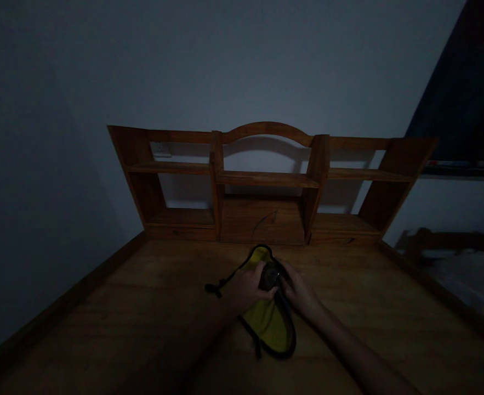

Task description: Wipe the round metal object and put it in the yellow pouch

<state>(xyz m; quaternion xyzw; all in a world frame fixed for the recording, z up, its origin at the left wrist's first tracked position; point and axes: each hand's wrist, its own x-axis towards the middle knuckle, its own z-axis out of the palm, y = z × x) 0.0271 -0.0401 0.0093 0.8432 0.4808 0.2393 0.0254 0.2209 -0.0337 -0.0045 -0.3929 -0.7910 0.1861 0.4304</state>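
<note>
A yellow cloth pouch with black edging (268, 329) lies opened out on the wooden desk, its short black straps sticking out to the left and at the bottom. Above the middle of it, my left hand (245, 289) has thumb and fingers curled round a small dark round object (269, 276) with a shiny glint. The dim light hides what this object is. From the other side, my right hand (300, 291) bends its fingers at the object's right edge and the pouch's black border. What those fingers grip is hidden.
Along the back of the wooden desk (151, 307) stands a wooden shelf unit (266, 179) with several compartments and small drawers. A thin dark cord (262, 220) shows in its middle compartment. Raised edges run down both sides of the desk. A wall rises behind.
</note>
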